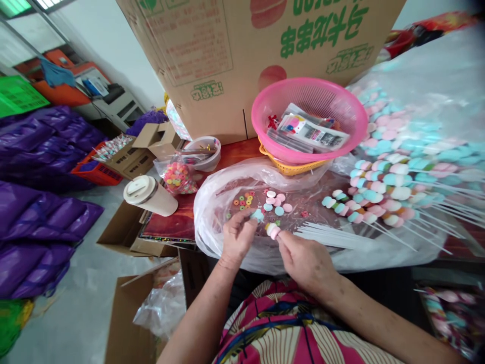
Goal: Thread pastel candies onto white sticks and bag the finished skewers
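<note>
My left hand (237, 236) pinches a pale blue marshmallow piece (257, 215) over a clear plastic sheet (212, 202). Close beside it, my right hand (303, 258) pinches a white and pink marshmallow piece (272, 230), which may sit on a thin stick. Loose pink, white and blue marshmallow discs (278, 205) and small coloured candy rings (242, 200) lie on the sheet just beyond my fingers. A bundle of bare white sticks (326, 236) lies to the right of my right hand.
Finished marshmallow skewers (379, 202) pile up at right under plastic. A pink basket (308, 119) holding packets sits on a yellow basket before a large cardboard box (242, 55). At left: lidded cup (149, 194), bag of candy rings (179, 177), clear bowl (204, 151), open boxes, purple bags.
</note>
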### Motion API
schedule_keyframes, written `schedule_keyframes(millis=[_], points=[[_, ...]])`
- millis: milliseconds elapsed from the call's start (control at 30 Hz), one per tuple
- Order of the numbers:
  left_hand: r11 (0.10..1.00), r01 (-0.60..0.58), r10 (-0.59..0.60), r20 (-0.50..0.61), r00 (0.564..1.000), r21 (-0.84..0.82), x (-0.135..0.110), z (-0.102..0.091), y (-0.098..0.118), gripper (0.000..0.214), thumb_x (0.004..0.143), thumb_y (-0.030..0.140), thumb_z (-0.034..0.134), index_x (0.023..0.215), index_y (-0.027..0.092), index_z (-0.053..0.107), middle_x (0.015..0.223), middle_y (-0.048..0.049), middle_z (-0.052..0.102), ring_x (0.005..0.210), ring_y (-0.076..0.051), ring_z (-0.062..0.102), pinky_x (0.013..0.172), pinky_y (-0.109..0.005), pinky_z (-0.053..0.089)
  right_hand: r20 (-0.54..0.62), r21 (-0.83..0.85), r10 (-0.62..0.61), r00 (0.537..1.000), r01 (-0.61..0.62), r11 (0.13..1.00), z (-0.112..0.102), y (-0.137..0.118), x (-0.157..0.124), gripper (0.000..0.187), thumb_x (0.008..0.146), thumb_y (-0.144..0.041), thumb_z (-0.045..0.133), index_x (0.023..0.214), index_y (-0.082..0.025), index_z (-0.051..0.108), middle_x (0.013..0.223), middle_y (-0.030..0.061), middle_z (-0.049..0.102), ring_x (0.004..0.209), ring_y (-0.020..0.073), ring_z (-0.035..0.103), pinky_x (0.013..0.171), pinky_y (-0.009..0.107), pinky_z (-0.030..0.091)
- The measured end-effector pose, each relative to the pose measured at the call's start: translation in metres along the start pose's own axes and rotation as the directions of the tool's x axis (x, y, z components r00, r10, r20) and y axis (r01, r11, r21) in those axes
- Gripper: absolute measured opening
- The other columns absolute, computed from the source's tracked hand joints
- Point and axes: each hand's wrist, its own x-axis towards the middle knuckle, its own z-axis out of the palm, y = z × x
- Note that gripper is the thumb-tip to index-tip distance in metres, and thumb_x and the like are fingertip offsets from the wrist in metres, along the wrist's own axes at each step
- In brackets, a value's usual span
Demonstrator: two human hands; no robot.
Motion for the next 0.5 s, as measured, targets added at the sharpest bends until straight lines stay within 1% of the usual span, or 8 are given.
schedule_keyframes(millis=[67, 133, 167, 233, 300, 367, 433, 500], points=[[0.965, 0.135, -0.148, -0.039, 0.988, -0.226, 0.008, 0.003, 0.005, 0.021, 0.069, 0.037, 0.067, 0.075, 0.017, 0.068, 0.069, -0.0003, 0.066, 0.062, -0.013, 0.059, 0.06, -0.025, 0.048, -0.052, 0.023, 0.002, 0.999, -0.001, 1.0, 0.002, 0.002, 0.0, 0.026, 0.091, -0.023, 0.04, 0.082, -0.018, 0.063, 0.064, 0.0032, 0.067, 0.054, 0.0154, 0.061, 0.052, 0.029, 0.022], [0.883, 0.209, -0.275, -0.102, 0.956, -0.421, 0.013, 0.01, 0.007, 0.022, 0.065, 0.035, 0.071, 0.072, 0.017, 0.063, 0.063, 0.0031, 0.061, 0.053, -0.01, 0.055, 0.054, -0.023, 0.046, -0.076, 0.035, -0.017, 0.997, 0.02, 0.999, 0.002, 0.002, 0.001, 0.025, 0.09, -0.023, 0.04, 0.079, -0.018, 0.062, 0.063, 0.0023, 0.066, 0.053, 0.0148, 0.06, 0.051, 0.028, 0.022], [0.841, 0.243, -0.326, -0.093, 0.941, -0.484, 0.014, 0.015, 0.008, 0.023, 0.063, 0.033, 0.073, 0.072, 0.016, 0.061, 0.061, 0.004, 0.06, 0.051, -0.009, 0.054, 0.052, -0.022, 0.044, -0.079, 0.034, -0.026, 0.997, 0.029, 0.999, 0.003, 0.001, 0.0, 0.025, 0.09, -0.022, 0.04, 0.08, -0.018, 0.062, 0.064, 0.002, 0.066, 0.053, 0.0147, 0.06, 0.051, 0.028, 0.022], [0.775, 0.316, -0.382, -0.008, 0.924, -0.547, 0.012, 0.022, 0.007, 0.023, 0.063, 0.033, 0.072, 0.073, 0.015, 0.06, 0.06, 0.0031, 0.058, 0.052, -0.01, 0.055, 0.052, -0.022, 0.045, -0.079, 0.018, -0.029, 0.996, 0.03, 0.999, 0.004, -0.001, 0.0, 0.024, 0.089, -0.021, 0.04, 0.081, -0.018, 0.062, 0.064, 0.0017, 0.066, 0.052, 0.0147, 0.059, 0.05, 0.029, 0.021], [0.756, 0.342, -0.386, 0.043, 0.922, -0.557, 0.006, 0.027, 0.005, 0.027, 0.069, 0.04, 0.067, 0.069, 0.014, 0.059, 0.058, 0.0008, 0.058, 0.054, -0.013, 0.059, 0.052, -0.024, 0.045, -0.074, 0.005, -0.032, 0.997, 0.033, 0.999, 0.006, -0.002, -0.001, 0.024, 0.089, -0.02, 0.04, 0.08, -0.018, 0.062, 0.063, 0.0021, 0.066, 0.051, 0.0149, 0.059, 0.049, 0.029, 0.02], [0.767, 0.306, -0.345, 0.039, 0.938, -0.564, -0.002, 0.029, 0.006, 0.033, 0.074, 0.046, 0.061, 0.067, 0.015, 0.058, 0.058, -0.0009, 0.058, 0.056, -0.015, 0.061, 0.053, -0.025, 0.046, -0.068, 0.012, -0.05, 0.996, 0.051, 0.999, 0.007, -0.002, -0.001, 0.024, 0.089, -0.019, 0.04, 0.079, -0.017, 0.062, 0.063, 0.0027, 0.065, 0.053, 0.0152, 0.06, 0.05, 0.029, 0.021], [0.775, 0.26, -0.301, 0.027, 0.953, -0.576, -0.008, 0.032, 0.009, 0.034, 0.077, 0.048, 0.058, 0.066, 0.016, 0.057, 0.058, -0.0012, 0.059, 0.056, -0.016, 0.061, 0.053, -0.025, 0.047, -0.065, 0.032, -0.063, 0.996, 0.065, 0.997, 0.007, -0.002, 0.0, 0.025, 0.089, -0.019, 0.039, 0.079, -0.017, 0.062, 0.063, 0.0032, 0.065, 0.054, 0.0155, 0.06, 0.051, 0.029, 0.022], [0.77, 0.233, -0.285, 0.007, 0.958, -0.594, -0.011, 0.036, 0.014, 0.032, 0.078, 0.045, 0.057, 0.063, 0.017, 0.054, 0.055, -0.0001, 0.056, 0.055, -0.016, 0.061, 0.054, -0.026, 0.047, -0.059, 0.048, -0.059, 0.997, 0.062, 0.997, 0.007, -0.004, 0.001, 0.026, 0.089, -0.019, 0.038, 0.08, -0.017, 0.062, 0.063, 0.0036, 0.065, 0.054, 0.0159, 0.06, 0.052, 0.03, 0.023]])
